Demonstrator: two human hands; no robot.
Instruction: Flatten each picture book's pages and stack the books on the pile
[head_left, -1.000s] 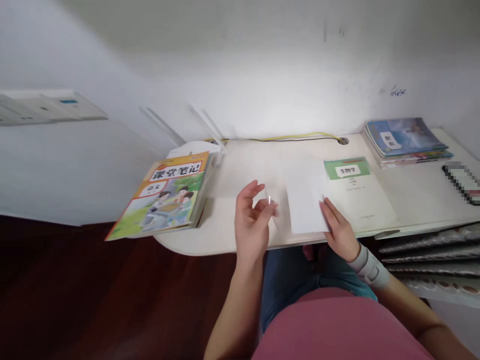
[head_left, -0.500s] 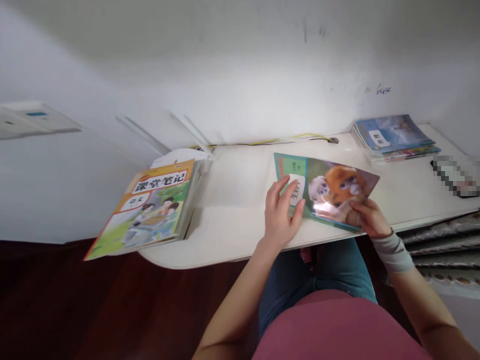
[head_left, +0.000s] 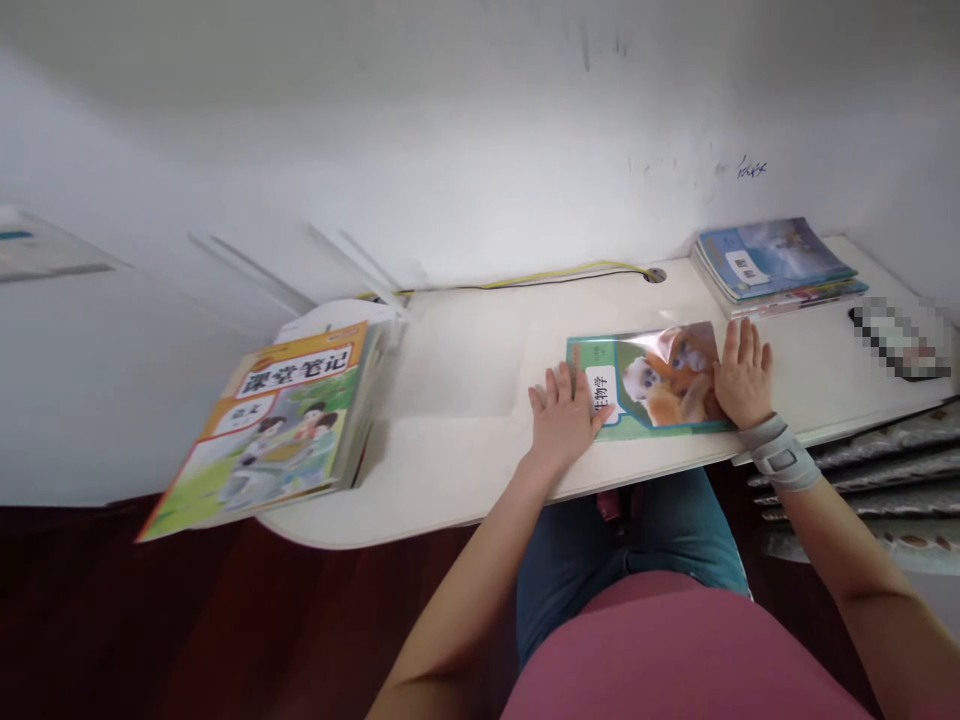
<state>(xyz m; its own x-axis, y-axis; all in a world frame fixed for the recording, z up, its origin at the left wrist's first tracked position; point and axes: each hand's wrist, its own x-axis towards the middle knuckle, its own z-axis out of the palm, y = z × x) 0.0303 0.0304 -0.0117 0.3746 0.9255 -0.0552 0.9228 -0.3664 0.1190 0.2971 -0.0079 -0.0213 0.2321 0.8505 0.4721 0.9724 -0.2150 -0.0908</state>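
A biology textbook (head_left: 660,385) with a green border and a picture of golden monkeys lies flat on the white desk (head_left: 450,440) in front of me. My left hand (head_left: 564,415) rests at the book's left edge, fingers spread, with the thumb over the white title label. At the opposite edge, my right hand (head_left: 745,378) lies against the book with its fingers stretched out. Neither hand grips the book. A grey wrap goes round my right wrist.
On the left, a stack of books (head_left: 285,420) topped by an orange and green workbook overhangs the desk's rounded end. Another stack with a blue cover (head_left: 780,258) stands at the back right, near a blurred phone (head_left: 896,345). Yellow and black cables (head_left: 555,275) run along the wall.
The textbook has gone from tilted up in my hands to flat on the desk. My right hand has let go of its lower right corner and moved to the right edge.
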